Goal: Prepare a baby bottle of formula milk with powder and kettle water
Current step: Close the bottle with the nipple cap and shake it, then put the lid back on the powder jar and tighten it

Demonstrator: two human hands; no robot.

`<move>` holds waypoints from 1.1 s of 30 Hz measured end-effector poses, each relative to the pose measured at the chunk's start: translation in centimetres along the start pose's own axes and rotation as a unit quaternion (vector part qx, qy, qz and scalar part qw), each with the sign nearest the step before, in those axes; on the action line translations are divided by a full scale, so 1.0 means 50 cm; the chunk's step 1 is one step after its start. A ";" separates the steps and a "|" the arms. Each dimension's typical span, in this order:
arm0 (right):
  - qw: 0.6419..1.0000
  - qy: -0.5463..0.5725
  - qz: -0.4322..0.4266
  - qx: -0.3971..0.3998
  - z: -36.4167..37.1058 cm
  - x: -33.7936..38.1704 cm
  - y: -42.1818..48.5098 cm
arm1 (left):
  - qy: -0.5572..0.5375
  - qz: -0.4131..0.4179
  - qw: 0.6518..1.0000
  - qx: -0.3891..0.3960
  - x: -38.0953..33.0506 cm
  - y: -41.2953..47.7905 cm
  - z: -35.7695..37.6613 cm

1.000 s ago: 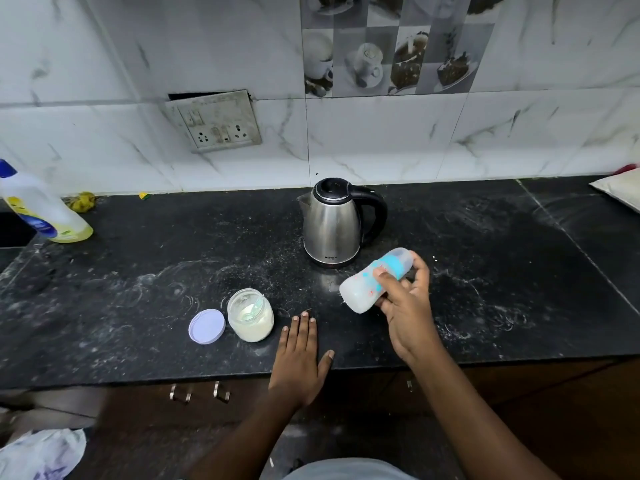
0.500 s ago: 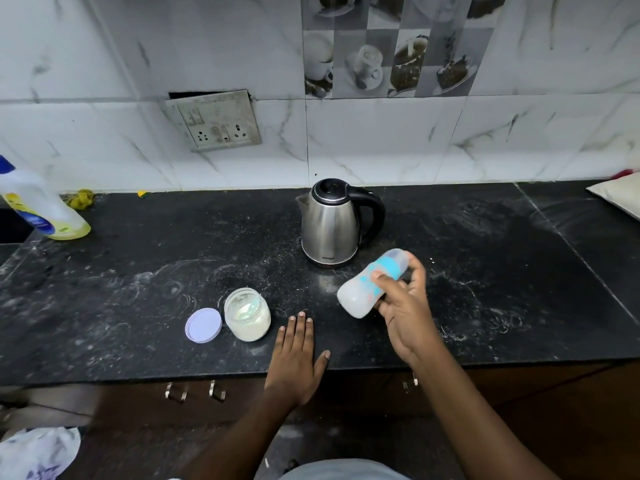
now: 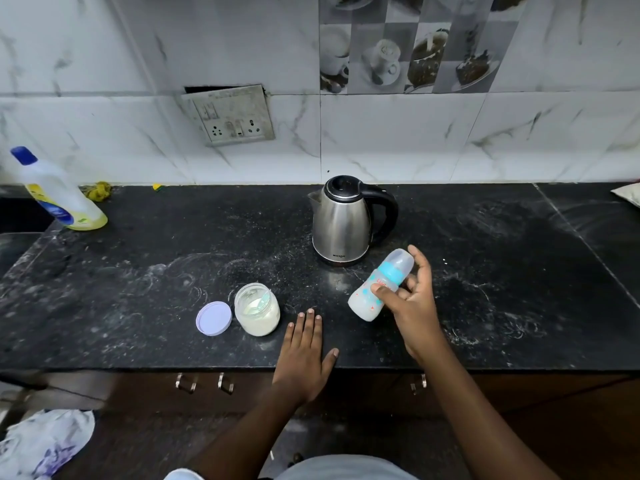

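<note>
My right hand [image 3: 414, 306] grips a capped baby bottle [image 3: 375, 289] with a blue collar, tilted with its cap end pointing up and to the right, above the black counter [image 3: 138, 271]. The bottle looks milky white inside. My left hand [image 3: 304, 351] lies flat on the counter's front edge, fingers straight. An open glass jar of white powder [image 3: 257, 313] with a spoon inside stands left of that hand, its lilac lid [image 3: 214, 318] lying beside it. A steel kettle [image 3: 343, 220] with a black handle stands behind the bottle, lid closed.
A detergent bottle [image 3: 57, 192] with a blue cap stands at the back left. A wall socket plate [image 3: 230, 114] hangs on the tiled wall. A white packet [image 3: 628, 195] lies at the far right edge. Drawer handles [image 3: 204, 382] sit below the counter, and cloth [image 3: 41, 441] lies on the floor.
The bottle in my right hand has shifted slightly, tilting a little more upright. My left hand stays flat on the counter.
</note>
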State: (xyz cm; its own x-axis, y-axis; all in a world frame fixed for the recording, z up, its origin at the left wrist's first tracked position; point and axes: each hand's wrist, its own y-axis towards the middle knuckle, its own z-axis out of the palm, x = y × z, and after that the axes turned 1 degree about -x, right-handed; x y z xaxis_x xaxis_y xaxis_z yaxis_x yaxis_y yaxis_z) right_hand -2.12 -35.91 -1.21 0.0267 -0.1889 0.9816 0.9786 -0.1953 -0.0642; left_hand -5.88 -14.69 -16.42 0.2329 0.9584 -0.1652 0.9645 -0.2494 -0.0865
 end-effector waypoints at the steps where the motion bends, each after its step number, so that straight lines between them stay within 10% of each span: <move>1: 0.999 -0.034 -0.022 0.000 0.001 -0.011 0.006 | -0.001 -0.001 1.000 0.000 0.001 0.000 0.001; 9: 0.941 -0.305 -0.141 0.036 -0.002 -0.125 0.033 | -0.009 -0.004 1.000 -0.004 0.001 0.002 0.002; 26: 0.909 -0.383 -0.158 0.040 0.003 -0.184 0.033 | -0.038 -0.014 0.999 0.003 -0.001 0.002 -0.008; 33: 0.859 -0.403 -0.298 -0.104 0.020 -0.194 0.007 | -0.269 0.056 0.958 -0.087 -0.025 0.021 -0.117</move>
State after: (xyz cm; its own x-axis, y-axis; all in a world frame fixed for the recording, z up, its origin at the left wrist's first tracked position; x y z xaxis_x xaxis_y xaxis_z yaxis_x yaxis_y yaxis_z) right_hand -1.81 -33.17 -10.55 -0.2513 0.7155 0.6519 0.8123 -0.2104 0.5440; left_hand -4.43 -15.33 -10.55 0.2836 0.7055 -0.6495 0.9543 -0.2741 0.1190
